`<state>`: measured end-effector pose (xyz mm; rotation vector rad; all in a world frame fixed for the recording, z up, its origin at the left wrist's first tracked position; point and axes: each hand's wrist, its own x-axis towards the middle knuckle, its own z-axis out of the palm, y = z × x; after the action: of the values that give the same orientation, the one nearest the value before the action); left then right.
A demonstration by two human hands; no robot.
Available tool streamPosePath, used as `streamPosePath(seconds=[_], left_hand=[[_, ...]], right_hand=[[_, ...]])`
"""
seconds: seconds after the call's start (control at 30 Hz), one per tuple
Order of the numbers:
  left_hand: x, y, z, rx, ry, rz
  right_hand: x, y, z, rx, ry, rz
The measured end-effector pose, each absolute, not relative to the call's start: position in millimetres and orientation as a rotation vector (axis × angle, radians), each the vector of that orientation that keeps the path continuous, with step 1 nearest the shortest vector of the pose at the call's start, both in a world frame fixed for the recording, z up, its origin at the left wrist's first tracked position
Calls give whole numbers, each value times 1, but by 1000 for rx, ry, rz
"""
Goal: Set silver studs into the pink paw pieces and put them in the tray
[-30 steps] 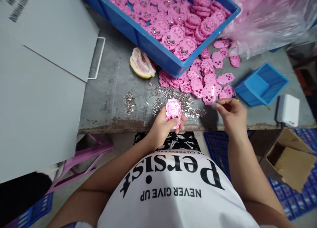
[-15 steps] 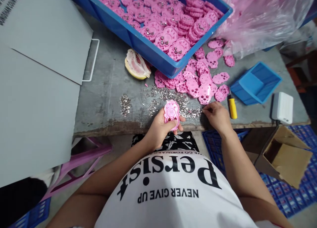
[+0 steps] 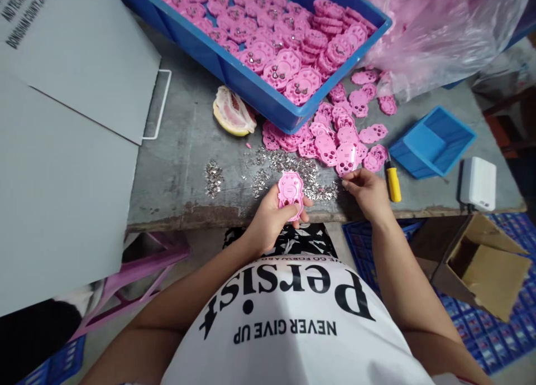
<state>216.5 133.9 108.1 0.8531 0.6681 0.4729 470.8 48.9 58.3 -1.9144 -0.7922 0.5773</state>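
Note:
My left hand [image 3: 270,216] grips a pink plastic casing [image 3: 290,188] near the table's front edge, thumb pressed over its lower part. The casing's face carries a round raised pattern and small holes. To the right, my right hand [image 3: 367,192] has its thumb and fingertips pinched together low over the table; whatever is between them is too small to make out. Between the hands and beyond them lie scattered small shiny metal pieces [image 3: 307,170]. A heap of loose pink casings [image 3: 326,148] sits just past my right fingertips.
A large blue crate [image 3: 234,75] of pink casings stands at the back. A cut pomelo piece [image 3: 234,110] lies left of centre. On the right are a yellow-handled screwdriver [image 3: 393,184], a blue bin [image 3: 433,142] and a white box-shaped device [image 3: 478,183]. A grey board [image 3: 71,150] rises at left.
My right hand has shifted very slightly, its pinched fingertips moving a little away from the edge of the metal pieces. My left hand keeps the pink casing in nearly the same place.

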Motion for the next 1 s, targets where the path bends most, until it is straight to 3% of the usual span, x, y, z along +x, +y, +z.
streamPosePath(seconds=[0.6,1.0], left_hand=[[216,133,108,871,676,477],[224,130,106,957,766,638]], right_hand=[[462,52,73,-1802,-675,585],[388,52,107,-1472,-662,1148]])
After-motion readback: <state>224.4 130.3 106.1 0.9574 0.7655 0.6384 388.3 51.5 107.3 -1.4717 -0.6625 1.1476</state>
